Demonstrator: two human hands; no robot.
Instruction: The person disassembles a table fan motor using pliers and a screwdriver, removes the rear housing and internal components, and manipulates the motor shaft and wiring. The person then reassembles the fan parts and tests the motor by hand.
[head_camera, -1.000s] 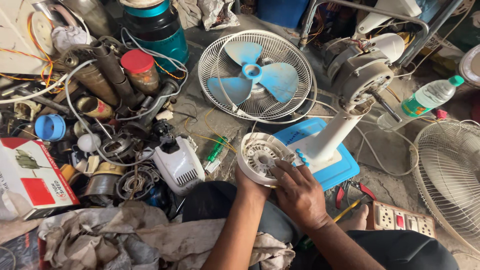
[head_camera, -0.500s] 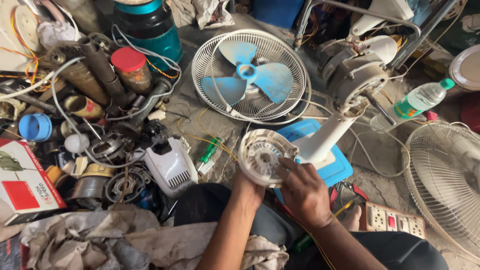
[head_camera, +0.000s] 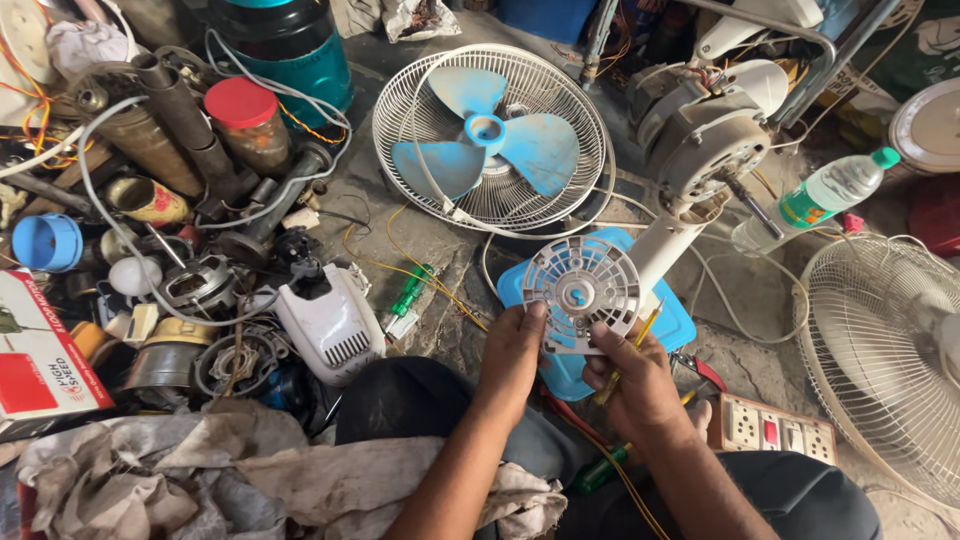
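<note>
Head camera view, looking down at two bare hands working on the floor among fan parts. Fingers of the left hand (head_camera: 512, 350) are clamped on the near-left rim of a round white slotted fan cover (head_camera: 582, 288), thumb pressed against its edge. Fingers of the right hand (head_camera: 632, 378) pinch the cover's near-right rim and also curl around a thin yellow-handled screwdriver (head_camera: 628, 352), whose long axis runs from the palm up and to the right, past the cover's edge. The cover is held face up between both hands, just above a blue fan base (head_camera: 668, 325). Both hands are equally close to it, one on each side. From that base a white stem rises far and right to a bare grey fan motor (head_camera: 708, 150). Farther left lies a wire fan guard (head_camera: 400, 110) with a blue blade (head_camera: 490, 150) resting in it. A green-capped plastic bottle (head_camera: 825, 195) lies far right. A white socket strip (head_camera: 765, 430) sits near right.
</note>
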